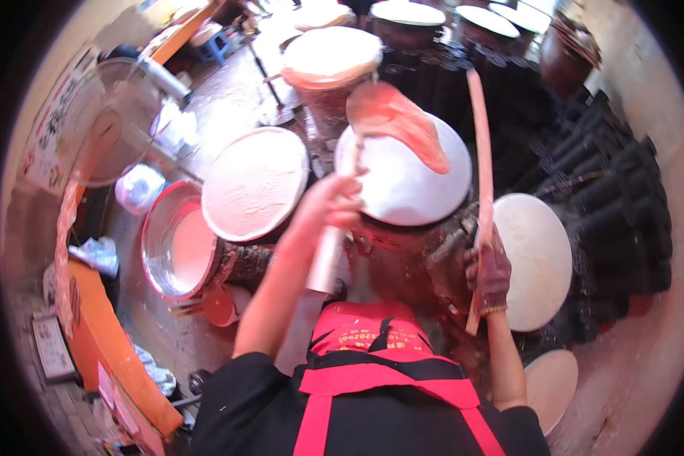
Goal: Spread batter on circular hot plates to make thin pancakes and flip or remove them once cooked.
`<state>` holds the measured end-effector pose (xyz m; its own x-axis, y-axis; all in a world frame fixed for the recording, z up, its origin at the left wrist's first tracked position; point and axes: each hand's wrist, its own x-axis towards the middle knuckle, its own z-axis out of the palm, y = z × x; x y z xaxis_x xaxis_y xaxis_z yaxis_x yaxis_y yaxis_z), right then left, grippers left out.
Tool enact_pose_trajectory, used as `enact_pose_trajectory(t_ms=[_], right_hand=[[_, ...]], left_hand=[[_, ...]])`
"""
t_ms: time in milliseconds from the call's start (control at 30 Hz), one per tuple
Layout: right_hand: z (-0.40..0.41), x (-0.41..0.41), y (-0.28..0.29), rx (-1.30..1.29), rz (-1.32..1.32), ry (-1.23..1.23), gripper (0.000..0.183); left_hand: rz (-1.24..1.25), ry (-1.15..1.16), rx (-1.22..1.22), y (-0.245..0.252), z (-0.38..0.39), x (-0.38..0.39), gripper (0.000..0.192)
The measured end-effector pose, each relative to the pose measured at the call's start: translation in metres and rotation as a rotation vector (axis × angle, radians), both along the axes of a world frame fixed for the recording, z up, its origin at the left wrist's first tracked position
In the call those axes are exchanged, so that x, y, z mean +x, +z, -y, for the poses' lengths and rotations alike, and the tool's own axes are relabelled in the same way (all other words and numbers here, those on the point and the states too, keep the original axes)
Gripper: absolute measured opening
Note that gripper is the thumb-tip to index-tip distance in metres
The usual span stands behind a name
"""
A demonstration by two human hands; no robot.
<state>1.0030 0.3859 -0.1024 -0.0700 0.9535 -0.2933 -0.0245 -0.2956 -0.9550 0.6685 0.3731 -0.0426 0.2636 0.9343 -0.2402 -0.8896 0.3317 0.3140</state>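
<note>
My left hand (342, 199), bare, grips the pale thick handle of a ladle (370, 108), whose round head is blurred. From the head a reddish-lit, smooth mass (419, 134) stretches to the right over the round pale griddle (404, 194); whether it is poured batter or a thin sheet, I cannot tell. In a dark knitted glove, my right hand (488, 279) holds a long flat wooden stick (481, 159) near its lower end, upright beside the griddle. Left of the griddle stands a round vessel topped with a pale, rough-surfaced layer (253, 185). A metal basin (154, 251) contains pale liquid.
A pale round disc (530, 262) lies at right, with stacked black cylinders (615, 211) behind. More round-topped drums (330, 54) stand ahead. A standing fan (108, 125) and an orange counter (102, 342) are at left. A smaller disc (553, 387) lies low right.
</note>
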Motion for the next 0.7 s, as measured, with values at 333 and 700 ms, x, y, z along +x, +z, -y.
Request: enact_pose_trajectory(t_ms=[333, 700], right_hand=[[0.073, -0.186, -0.031, -0.148, 0.032, 0.102, 0.038], [0.188, -0.546, -0.049, -0.552, 0.107, 0.825, 0.034]], left_hand=[[0.798, 0.01, -0.121, -0.021, 0.125, -0.156, 0.027], [0.12, 0.582, -0.558, -0.108, 0.383, -0.482, 0.014]])
